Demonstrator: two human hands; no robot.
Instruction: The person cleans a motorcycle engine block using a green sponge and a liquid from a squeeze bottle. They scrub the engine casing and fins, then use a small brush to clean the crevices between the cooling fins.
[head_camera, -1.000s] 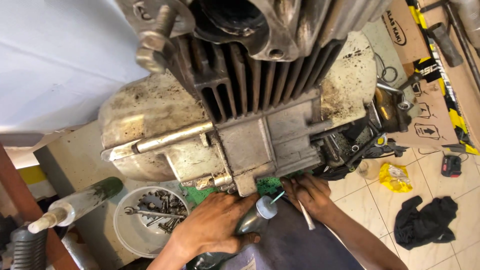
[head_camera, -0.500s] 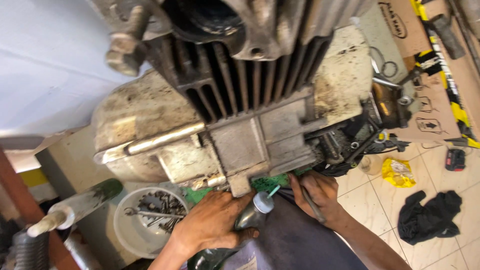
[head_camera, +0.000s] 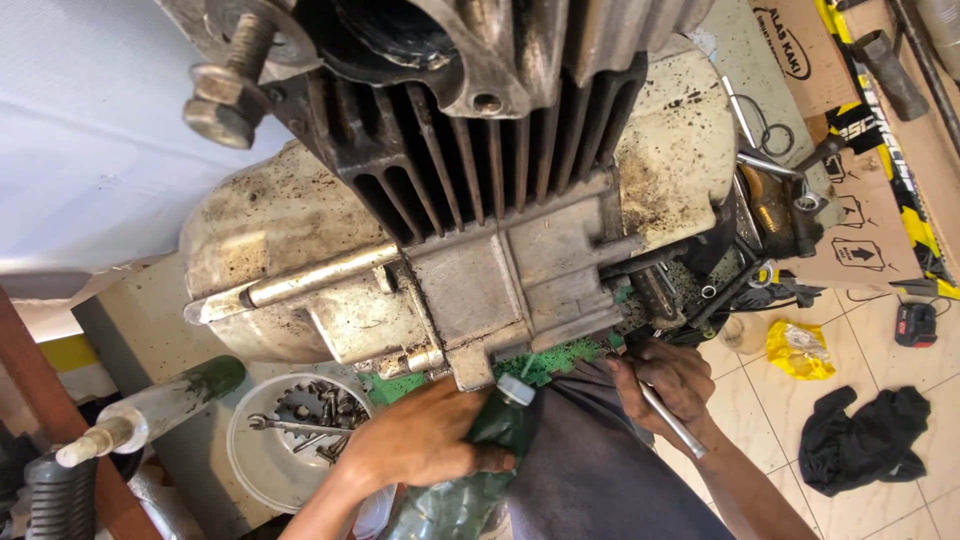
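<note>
Raised bottle (head_camera: 470, 470), neck toward engine (head_camera: 480, 250)

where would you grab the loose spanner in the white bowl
Take the spanner by the middle of its shank, coming straight down from above. It lies flat across the gears and small parts in the bowl, so its long sides are the exposed part and the fingers can pinch across them. The rim blocks a low side approach. The left hand, on the green bottle, is nearest.
</note>
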